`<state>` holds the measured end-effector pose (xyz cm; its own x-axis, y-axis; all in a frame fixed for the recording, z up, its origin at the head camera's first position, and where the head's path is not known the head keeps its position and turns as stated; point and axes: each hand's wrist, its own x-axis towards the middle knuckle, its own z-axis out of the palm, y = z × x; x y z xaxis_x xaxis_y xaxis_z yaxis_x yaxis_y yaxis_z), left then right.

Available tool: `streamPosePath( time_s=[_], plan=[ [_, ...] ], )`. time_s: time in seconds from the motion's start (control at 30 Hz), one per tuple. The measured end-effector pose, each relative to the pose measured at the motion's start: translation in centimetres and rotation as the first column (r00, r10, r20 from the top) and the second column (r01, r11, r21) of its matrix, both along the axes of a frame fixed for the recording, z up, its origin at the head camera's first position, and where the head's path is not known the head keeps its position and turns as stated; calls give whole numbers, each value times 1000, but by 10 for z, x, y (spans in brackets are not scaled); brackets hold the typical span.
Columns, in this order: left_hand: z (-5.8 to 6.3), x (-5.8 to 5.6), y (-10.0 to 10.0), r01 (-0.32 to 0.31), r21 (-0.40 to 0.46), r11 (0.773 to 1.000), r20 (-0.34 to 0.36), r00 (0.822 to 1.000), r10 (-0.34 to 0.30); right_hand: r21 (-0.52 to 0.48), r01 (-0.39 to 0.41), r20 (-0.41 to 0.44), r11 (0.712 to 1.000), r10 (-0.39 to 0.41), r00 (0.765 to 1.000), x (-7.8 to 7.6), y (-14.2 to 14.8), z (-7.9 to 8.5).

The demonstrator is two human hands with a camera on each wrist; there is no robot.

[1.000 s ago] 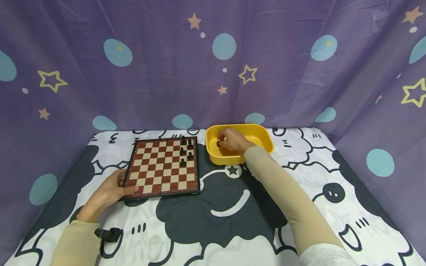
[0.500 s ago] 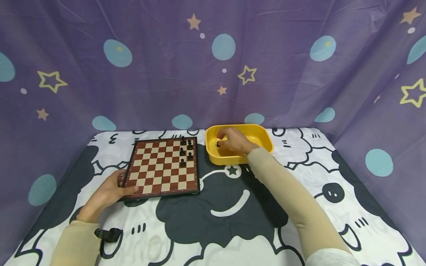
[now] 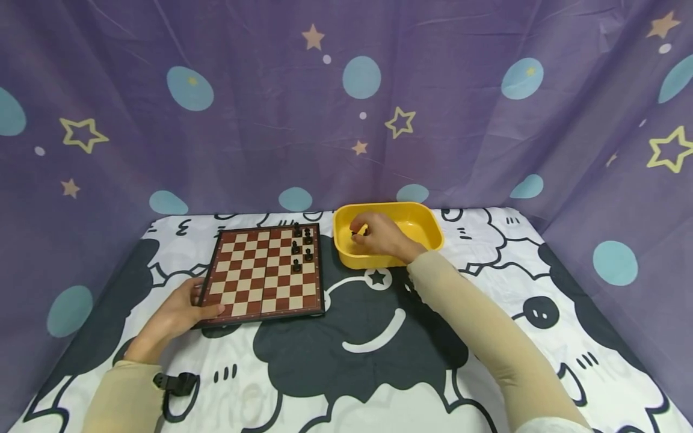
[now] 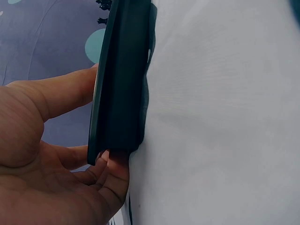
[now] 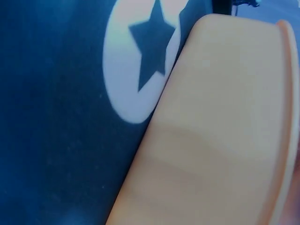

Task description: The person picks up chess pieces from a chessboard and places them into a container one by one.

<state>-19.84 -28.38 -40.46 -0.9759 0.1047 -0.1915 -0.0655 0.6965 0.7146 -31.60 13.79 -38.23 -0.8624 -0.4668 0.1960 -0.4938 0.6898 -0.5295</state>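
A brown-and-cream chessboard (image 3: 243, 270) in a dark frame lies left of centre in the head view. Several black chess pieces (image 3: 296, 266) stand along its right side. My left hand (image 3: 178, 310) grips the board's near left corner, thumb on top; the left wrist view shows fingers (image 4: 117, 173) curled under the dark board edge (image 4: 122, 79). Inside the yellow tray (image 3: 373, 262), my right hand (image 3: 381, 234) has thumb and forefinger tips at either side of a small black chess piece (image 3: 354, 233). Another black piece (image 3: 365, 231) shows between the bent fingers.
The tray's outer wall (image 5: 211, 122) fills much of the right wrist view and hides most of the right hand. A cartoon-print cloth (image 3: 325, 349) covers the table. Behind stands a purple curtain (image 3: 243, 150) with stars and dots.
The right forearm has shifted slightly right and the right hand has turned a little inside the tray, showing a second black piece. The left hand and board stay put.
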Motion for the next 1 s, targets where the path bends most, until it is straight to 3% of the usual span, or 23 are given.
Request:
streamPosePath(
  time_s=[0.53, 1.0],
  plan=[
    [0, -1, 2, -16, 6, 1000, 19, 1000, 16, -138, -23, 2, 990, 23, 1000, 33, -2, -7],
    [1, 1, 1, -11, 5, 1000, 11, 1000, 11, -121, -74, -162, 990, 54, 985, 53, -20, -9]
  ],
)
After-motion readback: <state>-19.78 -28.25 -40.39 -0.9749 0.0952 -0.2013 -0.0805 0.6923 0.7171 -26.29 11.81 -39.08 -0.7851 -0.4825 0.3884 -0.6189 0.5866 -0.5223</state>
